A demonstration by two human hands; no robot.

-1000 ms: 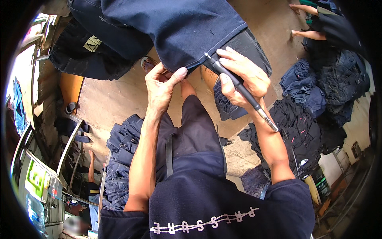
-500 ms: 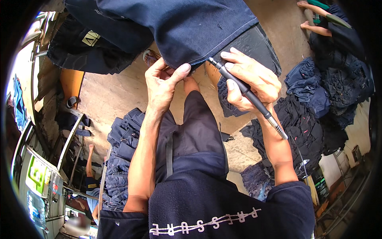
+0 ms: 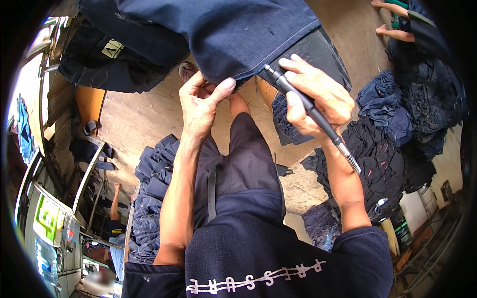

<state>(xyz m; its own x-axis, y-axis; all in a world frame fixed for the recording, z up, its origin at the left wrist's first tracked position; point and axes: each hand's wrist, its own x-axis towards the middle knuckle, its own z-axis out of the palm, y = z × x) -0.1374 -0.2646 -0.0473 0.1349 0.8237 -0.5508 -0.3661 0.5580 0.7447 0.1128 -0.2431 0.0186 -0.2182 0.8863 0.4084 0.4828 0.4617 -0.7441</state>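
A dark blue denim garment [image 3: 248,35] lies over a black board [image 3: 318,54] at the far side. My left hand [image 3: 203,102] pinches its near edge between thumb and fingers. In my right hand [image 3: 320,94] is a black pen-shaped rotary handpiece [image 3: 310,107] with a metal spring at its tail. Its front end rests at or just above the garment's hem, right of my left thumb; I cannot tell whether it touches. Fingers hide part of the grip and of the pinched edge.
Folded jeans [image 3: 154,169] are stacked at my left. Heaps of dark clothes [image 3: 377,154] lie at the right. A black garment with a pale label [image 3: 114,64] hangs at far left. Other people's legs [image 3: 397,35] show at far right. A metal rack [image 3: 89,174] stands at left.
My right hand has shifted slightly right, and the handpiece's front end has moved a little up and right along the hem. My left hand keeps its pinch almost in place.
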